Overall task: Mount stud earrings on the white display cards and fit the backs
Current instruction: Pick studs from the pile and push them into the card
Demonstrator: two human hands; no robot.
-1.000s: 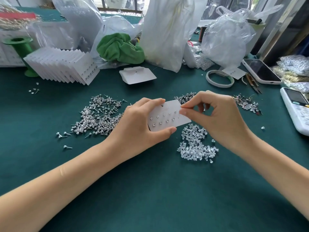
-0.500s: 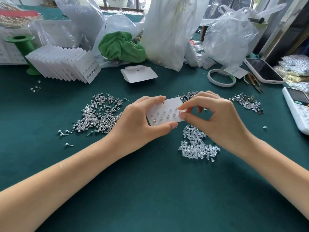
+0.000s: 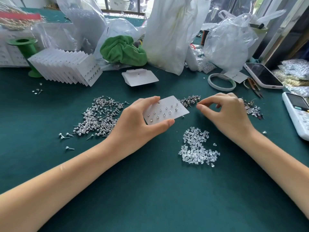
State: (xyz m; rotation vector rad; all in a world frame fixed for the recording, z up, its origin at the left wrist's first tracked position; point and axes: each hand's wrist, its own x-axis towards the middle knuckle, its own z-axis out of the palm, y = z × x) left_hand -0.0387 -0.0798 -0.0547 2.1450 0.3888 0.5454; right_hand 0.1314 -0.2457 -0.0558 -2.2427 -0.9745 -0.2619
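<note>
My right hand [image 3: 224, 118] has come off the card [image 3: 166, 110] since a sec ago & now sits just right of it, clear of the card's right edge, thumb & forefinger tips [image 3: 199, 106] nearly together, other fingers curled; can't tell if there's anything between them. Left hand [image 3: 138, 121] grips the card by its left end, thumb under the near edge, forefinger over the far edge, card tilted w/ two rows of studs on its face. Big heap of loose studs [image 3: 98, 118] lies left of my left hand, a darker small pile [image 3: 189, 100] just past the card's far right corner. Clear backs [image 3: 197, 148] in a heap near my right wrist. Lots of bare green table [image 3: 150, 190] between my forearms & toward me. Far edge is crowded: fanned stack of cards [image 3: 65, 67], green cloth [image 3: 122, 51], plastic bags, tape roll [image 3: 221, 82], phone [image 3: 262, 75] at right.
</note>
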